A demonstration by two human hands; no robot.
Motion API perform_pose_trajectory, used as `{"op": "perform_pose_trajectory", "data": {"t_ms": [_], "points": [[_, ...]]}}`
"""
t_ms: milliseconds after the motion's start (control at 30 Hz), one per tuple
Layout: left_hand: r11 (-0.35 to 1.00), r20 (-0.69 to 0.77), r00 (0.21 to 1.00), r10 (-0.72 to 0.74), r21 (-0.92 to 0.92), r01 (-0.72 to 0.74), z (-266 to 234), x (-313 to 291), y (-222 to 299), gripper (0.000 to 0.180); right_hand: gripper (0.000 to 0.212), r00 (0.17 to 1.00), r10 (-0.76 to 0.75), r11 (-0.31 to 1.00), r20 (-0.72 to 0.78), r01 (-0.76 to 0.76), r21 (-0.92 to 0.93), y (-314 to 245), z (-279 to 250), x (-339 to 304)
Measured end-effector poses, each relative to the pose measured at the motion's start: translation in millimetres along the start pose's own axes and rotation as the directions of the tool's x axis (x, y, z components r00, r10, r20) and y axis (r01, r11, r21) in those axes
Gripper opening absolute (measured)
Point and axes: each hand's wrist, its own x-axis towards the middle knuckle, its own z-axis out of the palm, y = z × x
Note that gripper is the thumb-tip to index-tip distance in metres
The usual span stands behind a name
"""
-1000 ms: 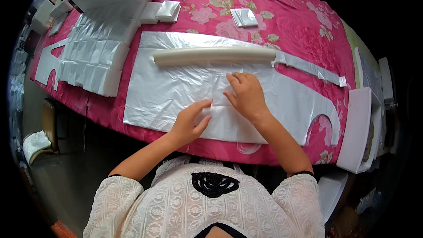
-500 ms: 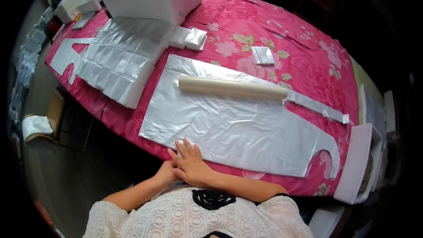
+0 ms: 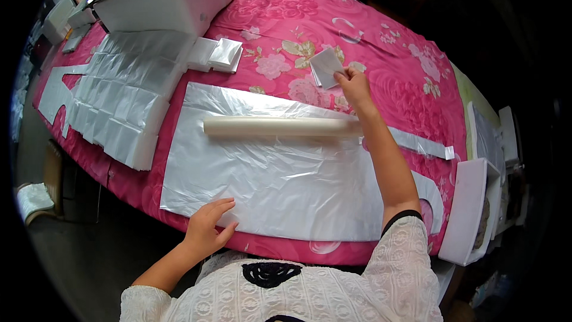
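A clear plastic apron point(image 3: 286, 185) lies spread over the pink cloth in front of me. Across its far part rests a long cream tube point(image 3: 277, 127). My right hand point(image 3: 354, 85) reaches past the tube and pinches the near right corner of a small folded plastic packet point(image 3: 325, 68), which looks tilted; whether it is fully off the cloth I cannot tell. At the apron's near left edge is my left hand point(image 3: 210, 226), fingers apart and holding nothing.
At the left lie rows of folded plastic packets point(image 3: 125, 95) beside a white foam box point(image 3: 161, 9). Two or so more packets point(image 3: 217, 53) sit near them. A white foam bin point(image 3: 468, 214) stands at the right table edge, and a chair point(image 3: 50, 176) at far left.
My hands, together at the near edge before, have parted. The right has gone far out and taken hold of the folded packet; the left stays near the apron's edge. The view has shifted.
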Motion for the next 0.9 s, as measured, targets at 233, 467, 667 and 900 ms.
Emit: {"op": "perform_pose_trajectory", "data": {"t_ms": [233,467,667,900], "points": [[1.000,-0.009,1.000,0.007,-0.004,-0.007,5.2,1.8,0.2,0.043,0.045,0.944,-0.125,0.679,-0.305,-0.143,-0.720,9.8,16.2,27.0],[0.994,0.051,0.993,0.108,-0.029,-0.107,11.9,17.9,-2.0,0.045,0.051,0.828,-0.315,0.827,0.465,0.479,-0.293,-35.9,-8.1,-110.0],[0.982,0.190,0.964,0.186,-0.022,-0.186,61.0,52.0,15.6,0.070,0.047,0.943,-0.018,0.921,0.331,0.145,-0.363,-45.9,-25.3,-249.7],[0.937,0.175,0.926,0.336,0.034,-0.347,127.4,82.3,40.1,0.090,0.051,0.889,-0.233,0.838,0.395,0.389,-0.383,0.5,-40.7,-303.4]]}}
